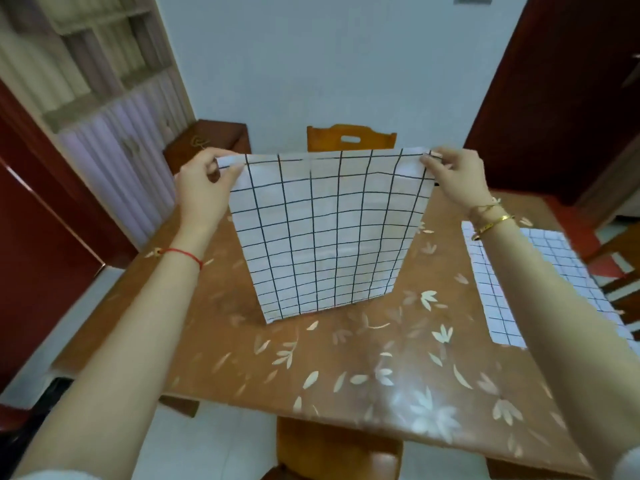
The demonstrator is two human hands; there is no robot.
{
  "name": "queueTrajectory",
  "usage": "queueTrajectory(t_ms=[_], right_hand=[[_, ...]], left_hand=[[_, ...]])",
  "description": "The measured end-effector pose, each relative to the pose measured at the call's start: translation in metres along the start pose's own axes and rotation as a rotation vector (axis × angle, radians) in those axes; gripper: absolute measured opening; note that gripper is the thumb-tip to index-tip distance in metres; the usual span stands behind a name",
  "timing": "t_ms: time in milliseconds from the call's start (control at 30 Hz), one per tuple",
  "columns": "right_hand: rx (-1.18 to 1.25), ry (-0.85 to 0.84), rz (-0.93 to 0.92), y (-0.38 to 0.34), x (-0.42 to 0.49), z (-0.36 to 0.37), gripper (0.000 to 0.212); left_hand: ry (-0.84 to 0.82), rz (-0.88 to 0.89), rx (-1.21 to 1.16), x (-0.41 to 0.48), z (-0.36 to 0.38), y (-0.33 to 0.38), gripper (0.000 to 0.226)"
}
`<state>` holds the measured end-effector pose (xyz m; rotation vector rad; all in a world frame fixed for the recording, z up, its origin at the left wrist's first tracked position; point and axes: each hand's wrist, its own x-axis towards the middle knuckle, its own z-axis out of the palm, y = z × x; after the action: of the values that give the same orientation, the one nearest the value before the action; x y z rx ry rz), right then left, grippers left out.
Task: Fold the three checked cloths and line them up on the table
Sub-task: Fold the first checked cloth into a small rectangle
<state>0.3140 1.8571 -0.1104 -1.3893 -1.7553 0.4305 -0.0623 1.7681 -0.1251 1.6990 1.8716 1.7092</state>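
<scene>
I hold one checked cloth up over the table with both hands.

My left hand (204, 187) pinches the top left corner of the cloth (325, 233) between thumb and fingers, and a red string sits on that wrist. The cloth hangs down flat in the air, white with black lines, and its bottom edge is low, close to the brown table (346, 368) with its leaf pattern; I cannot tell if it touches. A chair (350, 136) stands behind the cloth at the far side. My right hand (457, 174) pinches the top right corner, with gold bracelets on that wrist. A second cloth (540, 289) lies flat on the right side of the table, partly under my right arm.
</scene>
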Motion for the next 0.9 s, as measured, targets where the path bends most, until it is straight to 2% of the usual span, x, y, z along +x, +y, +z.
queueTrajectory(t_ms=[200, 367, 633, 767, 900], right_hand=[[-0.006, 0.078, -0.049, -0.031, -0.007, -0.05, 0.029], [0.019, 0.108, -0.102, -0.039, -0.015, -0.086, 0.022], [0.138, -0.056, -0.125, -0.034, -0.023, -0.136, 0.034], [0.156, -0.095, -0.083, -0.024, -0.028, -0.13, 0.034], [0.108, -0.111, -0.006, -0.003, -0.032, -0.111, 0.028]], left_hand=[[0.029, 0.062, -0.025, 0.025, -0.012, 0.049, 0.028], [-0.028, 0.105, -0.035, 0.033, -0.023, 0.073, 0.021], [-0.193, 0.075, -0.153, 0.039, -0.029, 0.092, 0.026], [-0.23, 0.033, -0.15, 0.032, -0.017, 0.087, 0.022], [-0.199, -0.041, -0.12, 0.024, -0.003, 0.067, 0.029]])
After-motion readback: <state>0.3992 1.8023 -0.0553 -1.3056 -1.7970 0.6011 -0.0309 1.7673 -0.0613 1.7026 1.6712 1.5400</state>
